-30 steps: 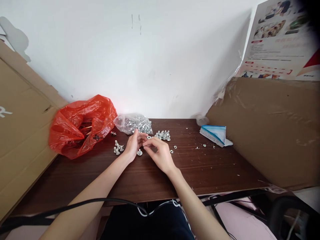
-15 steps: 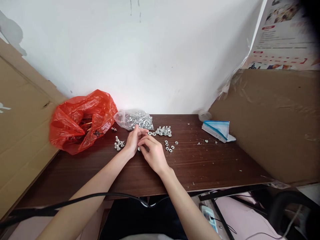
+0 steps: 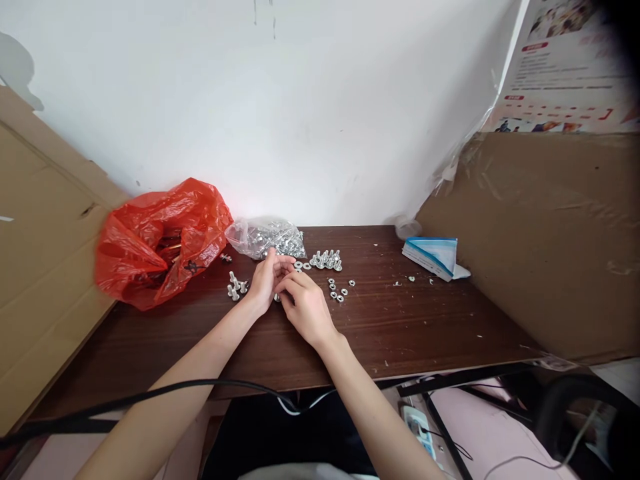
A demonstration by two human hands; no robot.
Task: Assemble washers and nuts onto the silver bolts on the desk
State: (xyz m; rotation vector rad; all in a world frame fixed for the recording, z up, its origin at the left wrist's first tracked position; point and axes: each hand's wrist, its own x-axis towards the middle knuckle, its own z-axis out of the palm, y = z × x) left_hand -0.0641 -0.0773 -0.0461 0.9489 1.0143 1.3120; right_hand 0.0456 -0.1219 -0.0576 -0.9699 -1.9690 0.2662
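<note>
My left hand [image 3: 263, 283] is cupped over the table, its fingers curled toward my right hand [image 3: 306, 305]. The fingertips of both hands meet, with the right thumb and fingers pinched together. A bit of shiny metal [image 3: 277, 298] shows between the hands, too small and covered to name. Left of them stand several bolts [image 3: 235, 287]. Just beyond my fingers lie flat washers [image 3: 307, 266], beside a cluster of upright bolts [image 3: 327, 259] with washers at their bases. Several nuts [image 3: 340, 298] are scattered to the right of my right hand.
A clear plastic bag [image 3: 267, 238] full of small metal hardware lies against the wall. At the left is an open red plastic bag [image 3: 165, 243]. A blue-and-white packet [image 3: 431, 256] sits at the right. Cardboard [image 3: 540, 240] flanks the table; a black cable [image 3: 215, 383] crosses in front.
My hands stay together in nearly the same pose, with only slight finger movement. The whole view has shifted a little; the objects on the table keep their places.
</note>
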